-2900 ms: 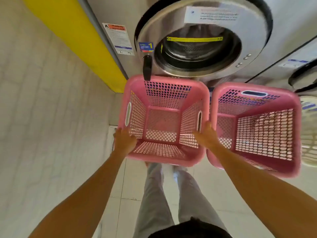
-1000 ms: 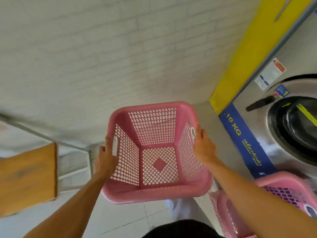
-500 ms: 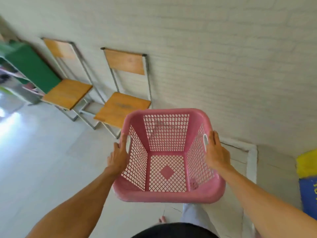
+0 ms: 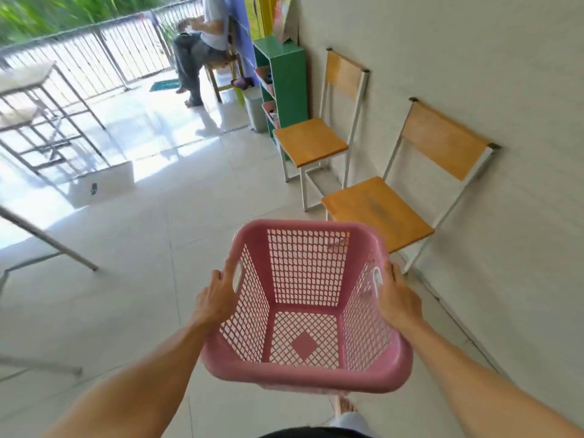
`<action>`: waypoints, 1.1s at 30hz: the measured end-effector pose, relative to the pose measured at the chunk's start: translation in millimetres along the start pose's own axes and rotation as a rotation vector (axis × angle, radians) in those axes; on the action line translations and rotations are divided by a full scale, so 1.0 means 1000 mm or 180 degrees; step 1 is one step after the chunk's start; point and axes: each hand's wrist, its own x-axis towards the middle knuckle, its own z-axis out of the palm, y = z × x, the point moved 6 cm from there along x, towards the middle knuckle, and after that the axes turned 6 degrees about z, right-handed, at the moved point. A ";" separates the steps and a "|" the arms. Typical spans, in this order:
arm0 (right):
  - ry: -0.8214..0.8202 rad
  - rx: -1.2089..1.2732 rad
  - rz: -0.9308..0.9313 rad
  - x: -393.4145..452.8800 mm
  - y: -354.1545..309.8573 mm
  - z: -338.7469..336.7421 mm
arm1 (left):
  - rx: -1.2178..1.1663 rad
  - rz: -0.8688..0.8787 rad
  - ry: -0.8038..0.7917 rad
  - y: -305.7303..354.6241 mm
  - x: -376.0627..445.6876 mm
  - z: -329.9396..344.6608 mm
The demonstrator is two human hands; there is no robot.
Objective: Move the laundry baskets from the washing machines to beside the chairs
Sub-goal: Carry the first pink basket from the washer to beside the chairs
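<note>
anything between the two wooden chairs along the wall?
No object. Head view shows only bare floor tile and wall between the near chair and the far chair. The pink basket is carried in front of the near one.

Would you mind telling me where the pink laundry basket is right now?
In the head view, the pink laundry basket is lower centre, held off the floor between the left hand and right hand, just short of the nearer wooden chair.
</note>
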 end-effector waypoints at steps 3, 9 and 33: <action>-0.0180 -0.0138 -0.0215 0.028 -0.041 0.013 | -0.0034 -0.0295 0.0074 -0.030 -0.005 -0.010; -0.0294 -0.0225 -0.0810 0.074 -0.127 0.033 | -0.0089 -0.0900 0.0184 -0.083 -0.008 -0.024; 0.0125 0.0048 -0.0459 0.240 -0.429 0.101 | -0.0457 -0.0636 0.0365 -0.323 0.279 -0.133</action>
